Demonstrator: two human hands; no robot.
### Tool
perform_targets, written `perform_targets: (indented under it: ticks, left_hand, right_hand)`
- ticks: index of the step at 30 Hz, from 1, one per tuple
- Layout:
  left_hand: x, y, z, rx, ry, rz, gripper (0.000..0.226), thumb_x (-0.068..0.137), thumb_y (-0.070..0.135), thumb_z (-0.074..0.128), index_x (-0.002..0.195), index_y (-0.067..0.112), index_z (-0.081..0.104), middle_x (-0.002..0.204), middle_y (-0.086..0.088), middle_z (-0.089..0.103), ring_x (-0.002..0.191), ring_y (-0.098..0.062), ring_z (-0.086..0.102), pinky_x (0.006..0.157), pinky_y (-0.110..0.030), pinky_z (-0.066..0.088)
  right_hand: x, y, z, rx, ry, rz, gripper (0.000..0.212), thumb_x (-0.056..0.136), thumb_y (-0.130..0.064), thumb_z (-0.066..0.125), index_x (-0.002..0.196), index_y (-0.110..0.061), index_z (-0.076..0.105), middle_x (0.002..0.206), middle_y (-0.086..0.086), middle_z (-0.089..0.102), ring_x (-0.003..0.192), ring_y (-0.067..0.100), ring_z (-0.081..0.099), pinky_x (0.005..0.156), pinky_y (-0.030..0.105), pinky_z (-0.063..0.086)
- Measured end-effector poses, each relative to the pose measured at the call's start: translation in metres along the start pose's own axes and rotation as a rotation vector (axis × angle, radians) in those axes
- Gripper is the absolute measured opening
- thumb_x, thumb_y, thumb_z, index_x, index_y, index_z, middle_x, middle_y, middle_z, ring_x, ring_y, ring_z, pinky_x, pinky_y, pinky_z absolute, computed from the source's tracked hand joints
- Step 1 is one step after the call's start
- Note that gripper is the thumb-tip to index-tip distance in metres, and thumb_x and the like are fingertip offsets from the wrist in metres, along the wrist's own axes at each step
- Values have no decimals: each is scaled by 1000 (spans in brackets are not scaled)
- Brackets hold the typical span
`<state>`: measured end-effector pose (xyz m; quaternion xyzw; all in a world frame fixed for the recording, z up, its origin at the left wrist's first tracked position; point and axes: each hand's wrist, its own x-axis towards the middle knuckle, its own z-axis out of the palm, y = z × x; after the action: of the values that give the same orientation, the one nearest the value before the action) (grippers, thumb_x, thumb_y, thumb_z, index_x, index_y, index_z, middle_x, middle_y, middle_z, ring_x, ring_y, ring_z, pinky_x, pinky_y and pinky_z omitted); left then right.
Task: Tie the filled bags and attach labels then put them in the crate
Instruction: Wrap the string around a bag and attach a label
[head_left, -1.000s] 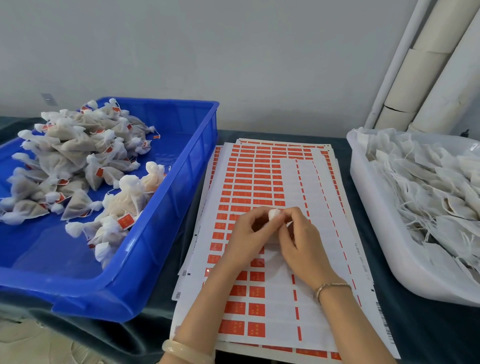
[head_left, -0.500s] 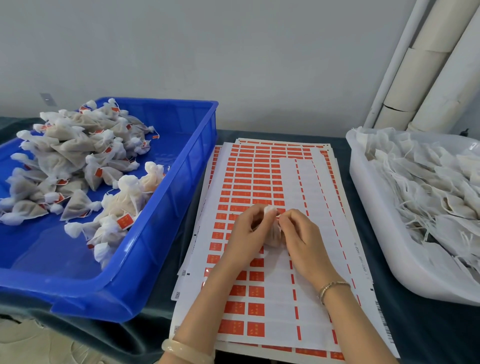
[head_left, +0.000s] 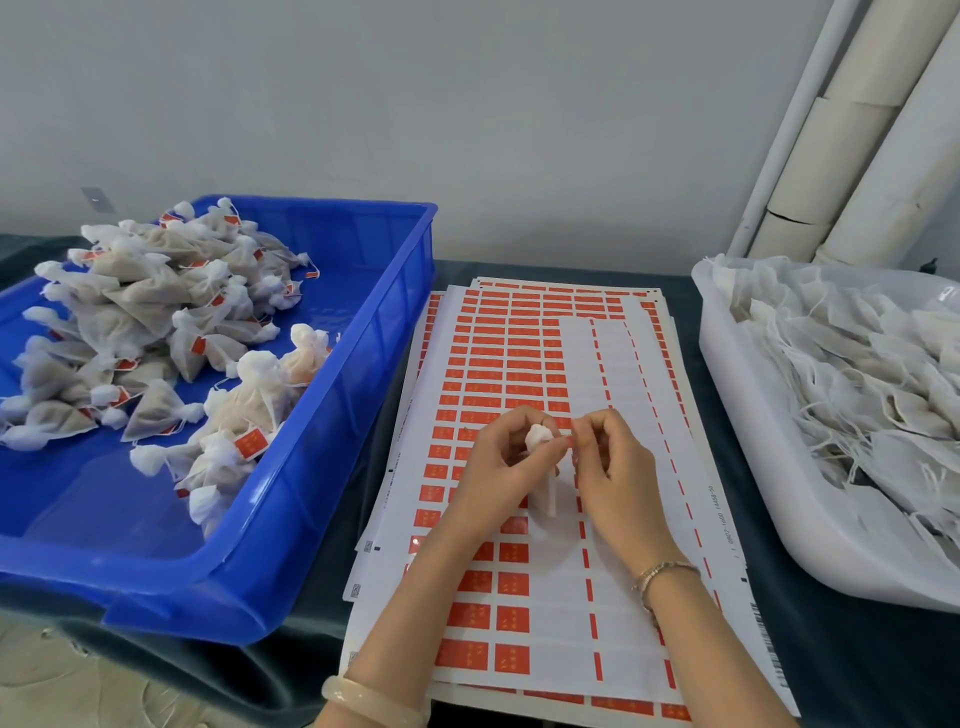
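My left hand (head_left: 498, 462) grips a small white filled bag (head_left: 543, 480) by its gathered neck, above the label sheets (head_left: 524, 364). My right hand (head_left: 615, 467) sits just to its right, with the fingertips pinching something small and red at the bag's neck, probably a label on the string. The sheets carry rows of red labels, with a peeled white strip down the middle. The blue crate (head_left: 332, 467) at left holds several tied, labelled bags (head_left: 150, 332).
A white tub (head_left: 753, 467) at right is heaped with untied bags and loose strings (head_left: 857, 374). White pipes (head_left: 878, 130) run up the wall at the back right. A dark cloth (head_left: 857, 654) covers the table, and its front edge lies below the crate.
The hands were pressed together around the bag's top. They have drawn slightly apart, more of the bag shows hanging below my left hand, and my right fingertips now pinch at its neck.
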<state>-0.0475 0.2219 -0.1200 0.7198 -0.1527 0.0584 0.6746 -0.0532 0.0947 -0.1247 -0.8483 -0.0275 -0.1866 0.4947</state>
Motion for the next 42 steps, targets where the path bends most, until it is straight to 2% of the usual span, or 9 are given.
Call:
perform_targets:
  ticks: [6,9,12,19,23,27,32,38,42]
  left_hand:
    - [1,-1,0,0,-7,1,5,87,23,64,91,23,62,77,16,63,72,-8,63,63,-15,50]
    - [1,-2,1,4,11,13,11,89,18,66,93,27,62,79,19,63,74,-4,63,62,-12,49]
    - [2,-2,1,14,33,15,12,88,20,68,95,27,62,83,20,64,79,-4,63,65,-13,49]
    - [3,-2,1,14,47,36,12,86,23,69,96,23,63,88,13,65,85,-12,63,69,-20,52]
    - [2,-2,1,30,60,27,17,85,24,69,100,17,65,92,8,67,88,-16,63,71,-22,53]
    - [2,0,-1,10,128,40,8,89,18,66,98,18,66,84,12,66,79,-9,63,65,-17,51]
    - [4,5,-8,-127,241,-9,7,92,18,62,97,19,66,74,6,65,64,-9,60,61,-18,51]
    - [4,7,-13,-261,269,-30,25,83,35,62,99,16,66,73,-5,66,64,-13,60,64,-22,53]
    - [4,8,-12,-240,302,-18,26,83,34,63,99,14,66,78,-6,70,67,-15,64,67,-22,54]
  right_hand:
    - [-2,-3,0,-69,83,-42,25,91,-42,37,95,-20,49,74,-18,53,58,3,56,49,9,41]
    - [0,-2,-1,13,97,-24,20,95,-35,40,95,-18,51,72,-13,54,62,-4,55,50,6,41]
    - [1,-2,-1,112,88,29,17,98,-31,41,92,-19,51,71,-11,54,58,-3,54,50,7,42]
    - [5,0,-5,135,107,90,16,99,-30,42,91,-19,52,73,-6,56,59,10,53,53,16,44]
    - [6,0,-9,116,138,74,15,99,-29,43,92,-19,52,75,-7,56,64,13,56,57,11,45]
    - [4,-1,-10,95,89,38,12,96,-32,47,89,-23,52,72,-10,56,61,5,57,53,7,44]
    - [2,-5,-8,86,-15,-54,8,87,-40,52,86,-32,53,79,-19,60,78,-9,58,62,1,43]
    - [-2,-6,-4,79,-48,-88,13,81,-45,55,84,-33,56,80,-21,62,84,-8,58,67,1,44]
    - [-1,-6,-4,86,-74,-64,12,81,-47,53,84,-35,54,82,-23,61,82,-12,57,66,-1,42]
